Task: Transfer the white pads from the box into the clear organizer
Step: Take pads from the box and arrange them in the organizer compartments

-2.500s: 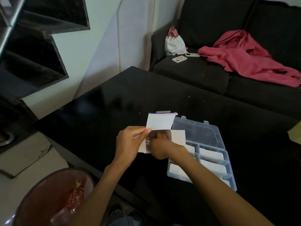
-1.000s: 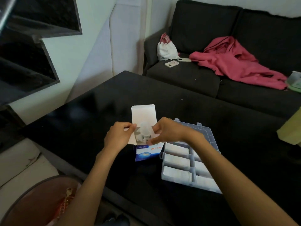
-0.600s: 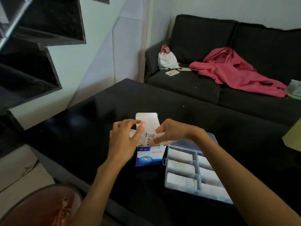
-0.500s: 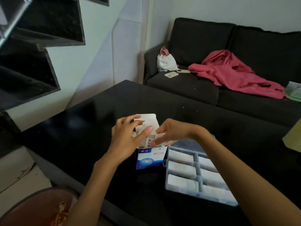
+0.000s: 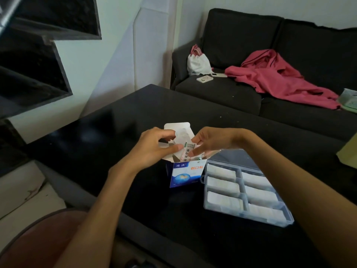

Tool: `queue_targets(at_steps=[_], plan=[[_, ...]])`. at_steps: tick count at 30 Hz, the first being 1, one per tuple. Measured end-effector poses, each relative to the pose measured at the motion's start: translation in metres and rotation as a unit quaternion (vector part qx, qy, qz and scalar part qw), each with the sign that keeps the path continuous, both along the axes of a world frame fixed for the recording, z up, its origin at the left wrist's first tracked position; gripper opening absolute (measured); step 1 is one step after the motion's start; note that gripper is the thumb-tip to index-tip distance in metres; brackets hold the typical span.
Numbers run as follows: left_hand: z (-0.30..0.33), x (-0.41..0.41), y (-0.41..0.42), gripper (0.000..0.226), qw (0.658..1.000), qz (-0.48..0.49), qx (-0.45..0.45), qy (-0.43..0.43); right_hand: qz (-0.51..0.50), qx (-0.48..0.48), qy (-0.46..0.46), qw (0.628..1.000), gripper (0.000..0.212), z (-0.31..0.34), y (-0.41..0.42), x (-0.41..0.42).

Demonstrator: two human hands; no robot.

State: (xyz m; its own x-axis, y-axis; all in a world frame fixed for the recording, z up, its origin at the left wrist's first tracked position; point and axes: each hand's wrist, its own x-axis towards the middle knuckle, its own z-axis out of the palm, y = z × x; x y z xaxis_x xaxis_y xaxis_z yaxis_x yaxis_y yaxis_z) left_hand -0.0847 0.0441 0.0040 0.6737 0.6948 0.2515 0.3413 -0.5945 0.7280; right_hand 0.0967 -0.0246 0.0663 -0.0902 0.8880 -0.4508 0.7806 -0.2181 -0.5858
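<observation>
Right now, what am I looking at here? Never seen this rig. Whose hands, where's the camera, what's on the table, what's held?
No machine: a person works bare-handed, and the one picture comes from a camera worn on their head, looking forward and down. On the black table stands an opened box, flap up, and right of it a clear organizer whose compartments already hold white pads. The left hand and right hand meet over the box's mouth, both pinching a printed packet that sticks out of it. Behind is a sofa with a pink cloth, a white bag and a phone.
</observation>
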Motion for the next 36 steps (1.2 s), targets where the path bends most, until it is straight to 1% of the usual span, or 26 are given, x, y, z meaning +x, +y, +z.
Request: queue_targets(at_steps=[2,5,6,9,11,12,14,15,17,19,22,23,25,27,30,32,34,36], plan=[[0.001,0.003,-0.005,0.017,1.000,0.019,-0.006,-0.012,0.014,0.012,-0.036,0.999,0.026,0.001,0.001,-0.004],[0.004,0.001,-0.006,0.018,0.998,0.044,0.010,-0.038,0.033,0.086,-0.137,0.986,0.034,0.002,0.004,-0.008],[0.004,-0.002,-0.005,0.017,0.997,0.056,0.021,-0.041,0.032,0.105,-0.159,0.981,0.034,0.001,0.005,-0.010],[0.006,-0.008,-0.004,0.012,0.996,0.067,0.038,-0.046,0.027,0.119,-0.187,0.975,0.037,-0.001,0.006,-0.012],[0.007,-0.012,-0.005,0.007,0.996,0.067,0.020,-0.055,0.021,0.109,-0.185,0.976,0.043,0.000,0.006,-0.012],[0.006,-0.013,-0.005,0.010,0.995,0.066,0.004,-0.069,0.019,0.102,-0.181,0.978,0.048,0.002,0.005,-0.012],[0.006,-0.014,-0.005,0.007,0.992,0.053,-0.034,-0.109,0.020,0.090,-0.159,0.983,0.053,0.006,0.002,-0.010],[0.006,-0.013,-0.007,0.006,0.989,0.048,-0.050,-0.130,0.019,0.096,-0.143,0.985,0.052,0.006,-0.001,-0.009],[0.007,-0.010,-0.009,0.009,0.983,0.049,-0.070,-0.164,-0.006,0.138,-0.103,0.985,0.046,0.002,-0.010,-0.008],[0.009,-0.008,-0.010,0.007,0.978,0.057,-0.064,-0.191,-0.062,0.193,-0.027,0.979,0.041,-0.007,-0.021,-0.010],[0.016,-0.005,-0.009,0.009,0.968,0.094,-0.051,-0.229,-0.152,0.246,0.115,0.950,0.044,-0.024,-0.034,-0.014],[0.020,-0.002,-0.011,0.012,0.963,0.111,-0.047,-0.242,-0.171,0.260,0.148,0.939,0.048,-0.026,-0.039,-0.014],[0.030,0.003,-0.016,0.018,0.954,0.140,-0.059,-0.260,-0.198,0.298,0.177,0.917,0.063,-0.027,-0.051,-0.015],[0.041,0.014,-0.028,0.018,0.953,0.136,-0.106,-0.250,-0.218,0.336,0.192,0.896,0.075,-0.023,-0.066,-0.011],[0.047,0.038,-0.053,0.014,0.958,0.083,-0.194,-0.197,-0.240,0.337,0.240,0.878,0.073,-0.011,-0.093,0.004],[0.047,0.057,-0.073,0.016,0.955,0.036,-0.244,-0.166,-0.237,0.317,0.235,0.888,0.067,-0.007,-0.113,0.018],[0.043,0.075,-0.090,0.022,0.948,0.006,-0.284,-0.142,-0.248,0.313,0.222,0.890,0.057,-0.011,-0.129,0.026],[0.038,0.091,-0.103,0.026,0.939,0.001,-0.322,-0.119,-0.290,0.333,0.219,0.870,0.040,-0.022,-0.138,0.034]])
